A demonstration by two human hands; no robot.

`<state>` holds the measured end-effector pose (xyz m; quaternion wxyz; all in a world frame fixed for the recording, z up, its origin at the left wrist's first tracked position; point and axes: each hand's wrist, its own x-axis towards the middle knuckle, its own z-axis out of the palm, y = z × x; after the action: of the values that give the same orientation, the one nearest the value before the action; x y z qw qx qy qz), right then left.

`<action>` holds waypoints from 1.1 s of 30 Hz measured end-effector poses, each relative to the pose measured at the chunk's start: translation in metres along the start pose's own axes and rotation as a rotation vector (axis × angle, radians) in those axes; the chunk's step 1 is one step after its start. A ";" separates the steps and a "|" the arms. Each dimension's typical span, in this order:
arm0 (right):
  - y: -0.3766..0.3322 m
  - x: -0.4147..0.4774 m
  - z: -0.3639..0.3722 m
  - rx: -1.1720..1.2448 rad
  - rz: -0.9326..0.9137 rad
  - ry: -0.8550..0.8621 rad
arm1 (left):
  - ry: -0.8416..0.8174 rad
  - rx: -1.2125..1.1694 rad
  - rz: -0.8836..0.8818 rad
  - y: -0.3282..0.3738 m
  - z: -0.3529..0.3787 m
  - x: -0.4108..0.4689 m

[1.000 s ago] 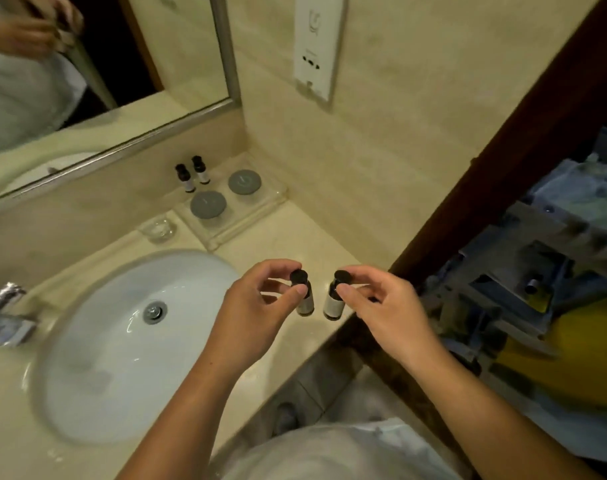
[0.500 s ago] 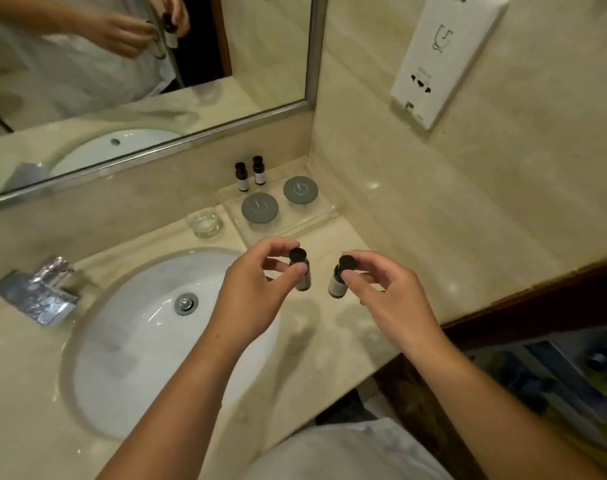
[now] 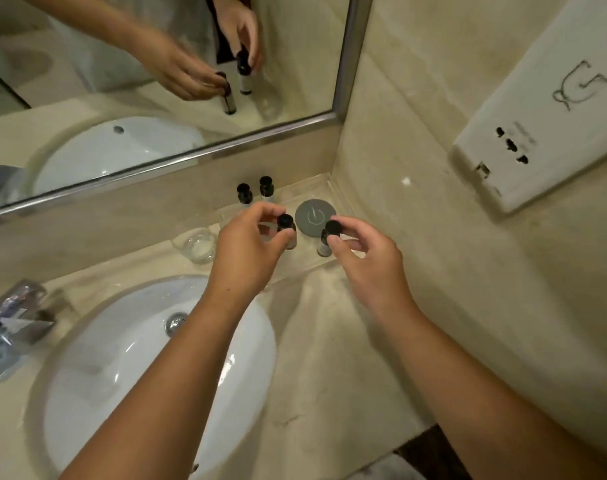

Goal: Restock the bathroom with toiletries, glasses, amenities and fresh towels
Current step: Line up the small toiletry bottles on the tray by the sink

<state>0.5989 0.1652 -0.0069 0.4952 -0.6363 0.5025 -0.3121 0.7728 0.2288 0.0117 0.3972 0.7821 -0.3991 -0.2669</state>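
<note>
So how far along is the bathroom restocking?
Done: two mini bottles and a grey disc sit on the clear tray, a glass beside it. In hand: the left hand pinches a third bottle, the right hand a fourth bottle, over the tray. Left: setting them down; no towels visible.

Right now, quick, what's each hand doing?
Left hand: pinching a small black-capped toiletry bottle by its cap.
Right hand: pinching a second black-capped bottle by its cap.

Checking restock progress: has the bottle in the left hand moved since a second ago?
Yes. The left hand has carried its bottle toward the back corner; it is now over the clear tray, beside the grey round lid.
</note>
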 end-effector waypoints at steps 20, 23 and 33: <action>0.037 0.151 0.047 -0.065 0.070 0.071 | 0.032 0.487 0.044 -0.014 0.034 0.141; 0.039 0.157 0.049 -0.076 0.087 0.050 | 0.033 0.502 0.049 -0.017 0.037 0.145; 0.045 0.164 0.055 -0.131 0.113 -0.009 | 0.029 0.588 0.085 -0.022 0.039 0.149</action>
<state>0.6822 0.0269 -0.0830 0.4716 -0.6394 0.5545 -0.2474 0.8334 0.0962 -0.0431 0.1701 0.8499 -0.4861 -0.1118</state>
